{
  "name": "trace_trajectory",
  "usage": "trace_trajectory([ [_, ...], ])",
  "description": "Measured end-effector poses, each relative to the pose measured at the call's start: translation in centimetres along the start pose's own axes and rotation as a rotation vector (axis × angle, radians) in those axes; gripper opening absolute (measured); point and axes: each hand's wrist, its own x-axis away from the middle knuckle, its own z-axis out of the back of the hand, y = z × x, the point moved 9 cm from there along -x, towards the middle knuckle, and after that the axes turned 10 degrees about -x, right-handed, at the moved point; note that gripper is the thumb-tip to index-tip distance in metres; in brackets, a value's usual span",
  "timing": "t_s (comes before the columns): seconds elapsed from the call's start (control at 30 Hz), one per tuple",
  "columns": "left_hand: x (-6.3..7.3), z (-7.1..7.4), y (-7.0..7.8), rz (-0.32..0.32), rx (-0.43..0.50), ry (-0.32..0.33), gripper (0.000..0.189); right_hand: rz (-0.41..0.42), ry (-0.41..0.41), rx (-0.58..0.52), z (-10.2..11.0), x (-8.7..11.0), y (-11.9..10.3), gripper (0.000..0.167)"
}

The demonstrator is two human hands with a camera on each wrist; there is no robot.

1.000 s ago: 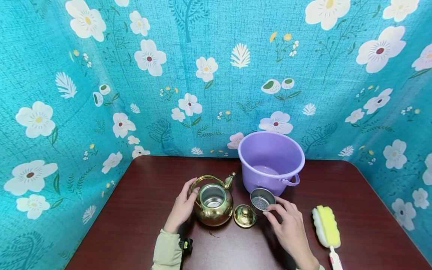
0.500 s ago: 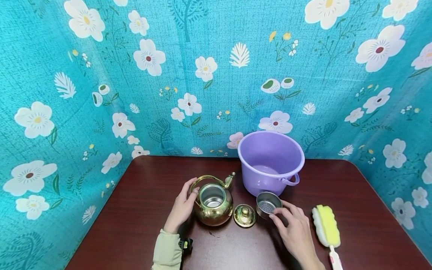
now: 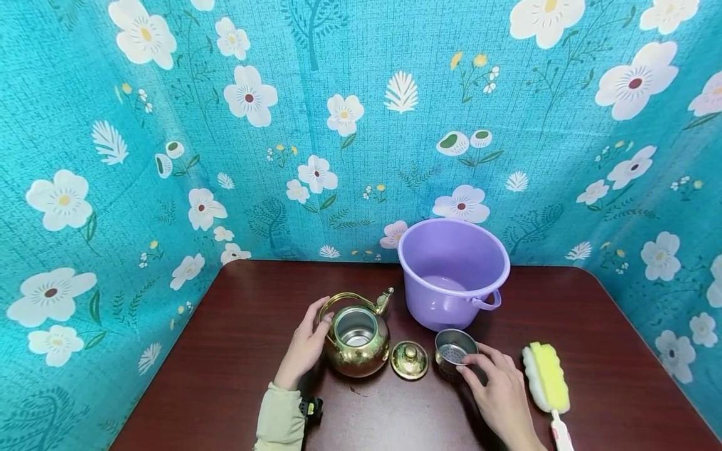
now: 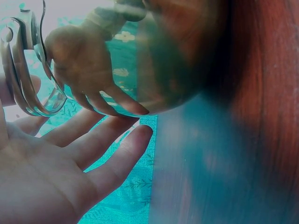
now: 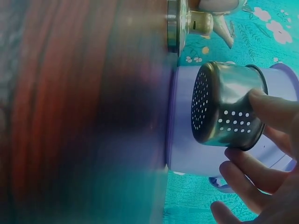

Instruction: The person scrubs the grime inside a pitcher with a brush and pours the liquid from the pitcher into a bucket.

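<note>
My left hand (image 3: 304, 351) holds the brass teapot (image 3: 356, 360) at the back of its arched handle, thumb and index finger on either side. In the left wrist view the other fingers (image 4: 112, 154) extend nearly straight along the shiny body. The teapot stands upright and uncovered. Its brass lid (image 3: 409, 361) lies on the table to its right, knob up. My right hand (image 3: 499, 391) pinches a metal tea strainer (image 3: 451, 354) by its rim, thumb inside. The right wrist view shows its perforated base (image 5: 203, 105) slightly above the table, mouth up.
A purple bucket (image 3: 445, 307) stands behind the strainer, its handle hanging at the right. A yellow and white sponge brush (image 3: 547, 379) lies at the far right. The dark red table (image 3: 254, 300) backs onto a blue flowered curtain (image 3: 361, 156).
My right hand has moved the tea strainer to the right and down toward the table, past the lid. The left hand and teapot have stayed in place.
</note>
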Motion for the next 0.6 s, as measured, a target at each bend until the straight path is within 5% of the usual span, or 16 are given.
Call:
trace_trajectory([
  [0.6,0.04,-0.05,-0.05,-0.009,0.006,-0.007,0.043,-0.011,-0.03,0.049,0.31,0.22,0.68,0.016],
])
